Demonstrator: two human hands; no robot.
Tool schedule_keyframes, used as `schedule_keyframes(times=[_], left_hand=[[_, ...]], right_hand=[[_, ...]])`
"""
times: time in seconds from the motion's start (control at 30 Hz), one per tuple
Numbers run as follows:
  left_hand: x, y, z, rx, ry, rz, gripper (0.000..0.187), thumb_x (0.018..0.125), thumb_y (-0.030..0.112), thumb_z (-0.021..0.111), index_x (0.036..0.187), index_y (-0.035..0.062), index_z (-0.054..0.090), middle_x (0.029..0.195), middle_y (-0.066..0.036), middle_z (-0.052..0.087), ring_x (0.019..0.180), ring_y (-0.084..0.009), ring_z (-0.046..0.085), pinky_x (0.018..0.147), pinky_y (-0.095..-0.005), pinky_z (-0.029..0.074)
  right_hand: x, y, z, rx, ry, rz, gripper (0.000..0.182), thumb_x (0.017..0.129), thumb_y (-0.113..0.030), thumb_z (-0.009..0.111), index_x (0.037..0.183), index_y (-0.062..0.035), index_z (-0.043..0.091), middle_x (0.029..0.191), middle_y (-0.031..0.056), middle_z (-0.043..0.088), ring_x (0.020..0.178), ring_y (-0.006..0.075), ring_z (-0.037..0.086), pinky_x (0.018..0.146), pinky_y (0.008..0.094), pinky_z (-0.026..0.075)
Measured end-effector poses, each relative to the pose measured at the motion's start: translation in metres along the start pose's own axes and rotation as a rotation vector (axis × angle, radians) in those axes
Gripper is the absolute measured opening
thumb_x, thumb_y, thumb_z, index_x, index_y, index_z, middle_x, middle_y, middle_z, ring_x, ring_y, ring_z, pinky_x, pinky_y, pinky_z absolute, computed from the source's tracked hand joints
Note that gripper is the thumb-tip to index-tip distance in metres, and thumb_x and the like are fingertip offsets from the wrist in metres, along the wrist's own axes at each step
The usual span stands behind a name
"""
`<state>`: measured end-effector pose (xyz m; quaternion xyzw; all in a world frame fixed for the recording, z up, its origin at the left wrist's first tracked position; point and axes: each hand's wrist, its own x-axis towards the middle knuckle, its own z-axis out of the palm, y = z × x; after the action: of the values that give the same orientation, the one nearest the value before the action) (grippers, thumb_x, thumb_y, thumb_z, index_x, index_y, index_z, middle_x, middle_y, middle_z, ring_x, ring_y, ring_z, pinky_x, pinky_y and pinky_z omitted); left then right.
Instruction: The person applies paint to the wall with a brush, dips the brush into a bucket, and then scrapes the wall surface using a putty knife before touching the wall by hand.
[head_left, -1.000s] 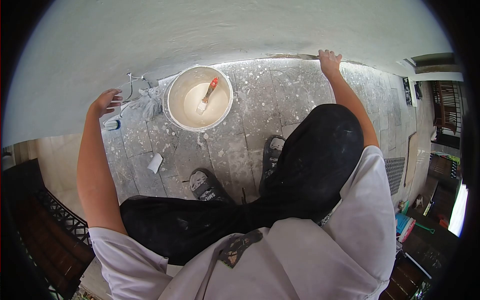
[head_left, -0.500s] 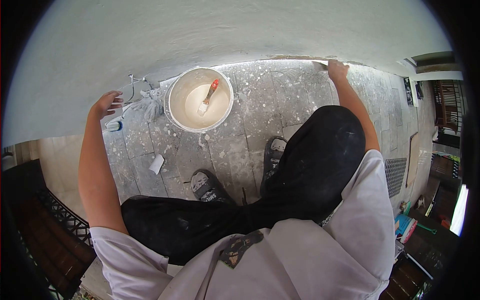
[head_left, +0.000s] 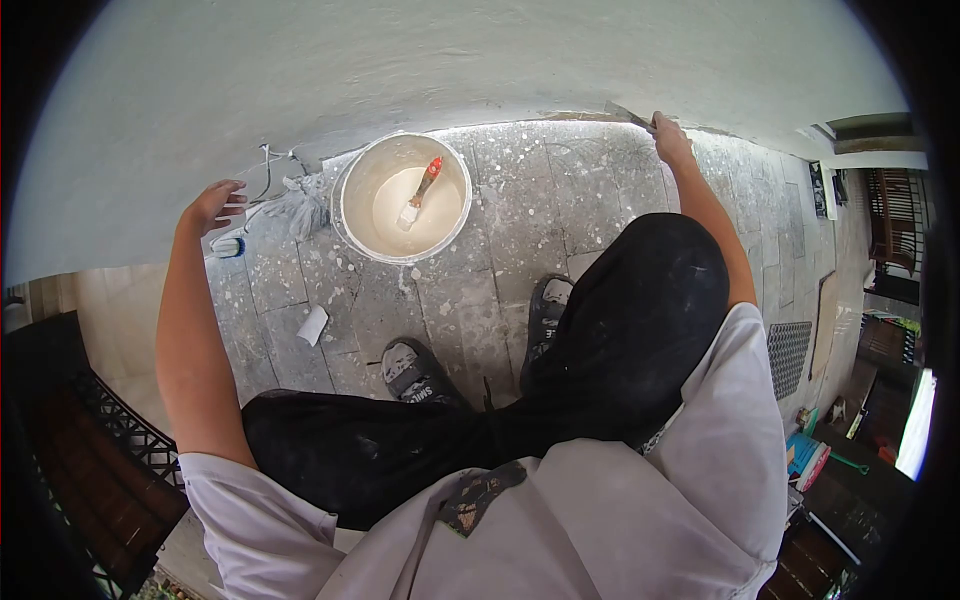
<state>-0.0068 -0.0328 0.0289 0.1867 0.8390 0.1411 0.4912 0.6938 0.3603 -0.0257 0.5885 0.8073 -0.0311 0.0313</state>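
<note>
My right hand (head_left: 672, 139) is closed on a scraper (head_left: 630, 117), its flat blade pointing left at the base of the pale wall (head_left: 480, 60). Over at the left, my left hand (head_left: 214, 207) has its fingers apart and holds nothing; it is beside the wall, above a blue-and-white brush (head_left: 228, 247). Between my hands a white bucket (head_left: 350, 230) stands on the floor with pale liquid in it. A paintbrush with a red handle (head_left: 434, 168) rests inside the bucket.
Crumpled plastic (head_left: 302, 207) and a cable lie left of the bucket. A white scrap (head_left: 313, 325) is on the paint-spattered tiles (head_left: 460, 310). At the right are a metal grate (head_left: 789, 358) and a blue container (head_left: 803, 455). Dark wooden furniture (head_left: 90, 450) stands at lower left.
My right hand has shifted slightly, and the scraper blade now shows more fully, raised toward the wall. My left hand has hardly moved and stays open.
</note>
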Motion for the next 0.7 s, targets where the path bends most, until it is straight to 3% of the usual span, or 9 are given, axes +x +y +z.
schedule_keyframes(times=[0.13,0.27,0.37,0.5,0.63,0.7], left_hand=[[0.002,0.007,0.003,0.019,0.003,0.011,0.031,0.092,0.037,0.045,0.117,0.0215,0.056,0.106,0.001,0.060,0.092,-0.0126,0.056,0.086,-0.0373,0.039],[0.001,0.015,0.005,0.027,0.010,0.026,0.031,0.091,0.036,0.045,0.117,0.0216,0.056,0.105,0.001,0.060,0.091,-0.0124,0.056,0.086,-0.0369,0.039],[0.001,0.016,0.007,0.032,0.009,0.024,0.032,0.091,0.037,0.045,0.117,0.0214,0.056,0.105,0.001,0.060,0.091,-0.0124,0.056,0.085,-0.0365,0.039],[0.000,0.013,0.006,0.038,0.005,0.016,0.033,0.091,0.037,0.045,0.118,0.0211,0.055,0.106,0.001,0.060,0.091,-0.0128,0.056,0.085,-0.0362,0.039],[-0.002,0.011,0.006,0.029,0.003,0.023,0.034,0.092,0.037,0.044,0.119,0.0207,0.055,0.107,0.001,0.059,0.093,-0.0131,0.056,0.086,-0.0363,0.039],[-0.003,0.011,0.007,0.027,0.008,0.017,0.034,0.092,0.037,0.044,0.120,0.0206,0.055,0.107,0.001,0.059,0.094,-0.0132,0.056,0.087,-0.0364,0.039]], right_hand=[[-0.004,0.008,0.008,0.045,-0.011,-0.046,0.015,0.087,-0.011,0.053,0.101,-0.0055,0.052,0.091,0.0201,0.064,0.088,0.0376,0.061,0.073,0.0459,0.046],[0.014,-0.019,0.021,0.164,0.122,-0.266,0.017,0.087,-0.012,0.055,0.103,-0.0042,0.052,0.092,0.0218,0.063,0.089,0.0390,0.060,0.074,0.0457,0.045],[0.017,-0.086,0.017,0.275,0.047,-0.462,0.019,0.088,-0.014,0.056,0.103,-0.0043,0.052,0.095,0.0223,0.062,0.092,0.0392,0.059,0.077,0.0449,0.045],[-0.007,-0.165,0.008,0.332,-0.037,-0.549,0.019,0.086,-0.011,0.055,0.103,-0.0049,0.051,0.094,0.0210,0.062,0.093,0.0386,0.058,0.079,0.0458,0.045],[0.000,-0.141,0.019,0.297,0.002,-0.543,0.015,0.088,-0.010,0.052,0.102,-0.0057,0.051,0.094,0.0204,0.062,0.094,0.0388,0.058,0.078,0.0456,0.045],[0.010,-0.101,0.026,0.298,0.023,-0.420,0.018,0.088,-0.013,0.057,0.103,-0.0047,0.052,0.097,0.0215,0.062,0.094,0.0385,0.059,0.079,0.0453,0.045]])
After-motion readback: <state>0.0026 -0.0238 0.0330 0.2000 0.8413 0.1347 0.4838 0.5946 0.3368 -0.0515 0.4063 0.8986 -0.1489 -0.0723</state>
